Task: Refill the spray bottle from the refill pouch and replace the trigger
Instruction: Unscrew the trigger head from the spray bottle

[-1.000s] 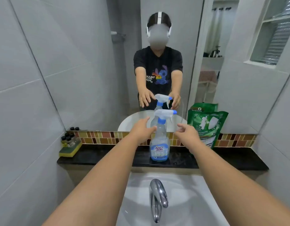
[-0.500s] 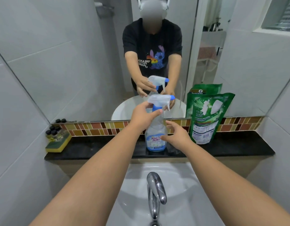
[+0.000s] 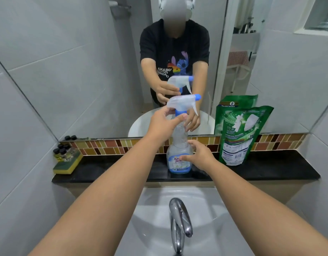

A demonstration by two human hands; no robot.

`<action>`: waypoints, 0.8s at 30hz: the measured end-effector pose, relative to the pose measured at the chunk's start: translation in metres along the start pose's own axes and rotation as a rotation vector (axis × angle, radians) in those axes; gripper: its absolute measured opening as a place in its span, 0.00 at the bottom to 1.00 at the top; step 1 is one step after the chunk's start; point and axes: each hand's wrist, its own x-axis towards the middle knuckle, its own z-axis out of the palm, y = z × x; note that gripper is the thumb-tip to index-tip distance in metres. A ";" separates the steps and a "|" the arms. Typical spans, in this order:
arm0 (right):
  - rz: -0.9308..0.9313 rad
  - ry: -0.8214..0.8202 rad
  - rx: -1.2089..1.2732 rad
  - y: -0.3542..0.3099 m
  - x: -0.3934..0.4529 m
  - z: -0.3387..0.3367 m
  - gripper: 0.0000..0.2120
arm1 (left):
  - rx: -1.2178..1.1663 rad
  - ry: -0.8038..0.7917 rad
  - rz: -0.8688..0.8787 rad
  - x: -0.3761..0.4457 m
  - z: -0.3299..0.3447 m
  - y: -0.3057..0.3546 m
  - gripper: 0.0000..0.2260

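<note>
Glossy black ledge (image 3: 270, 169), clear plastic spray bottle (image 3: 178, 145)

- yellow-green sponge (image 3: 66, 166), left end of black ledge (image 3: 279, 169), small black-capped bottles (image 3: 62, 151) on it
- chrome faucet (image 3: 179, 224) over white sink (image 3: 224, 218)
- mosaic tile strip (image 3: 113, 146) under mirror (image 3: 104, 89)

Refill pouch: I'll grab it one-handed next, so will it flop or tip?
Probably floppy: the refill pouch is creased soft film. It looks filled, so likely heavy for its size. Standing tall on the black ledge, it may tip if nudged.
</note>
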 end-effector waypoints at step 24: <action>0.014 -0.064 0.076 0.002 0.003 0.000 0.27 | -0.843 0.696 -0.190 -0.027 -0.144 -0.007 0.26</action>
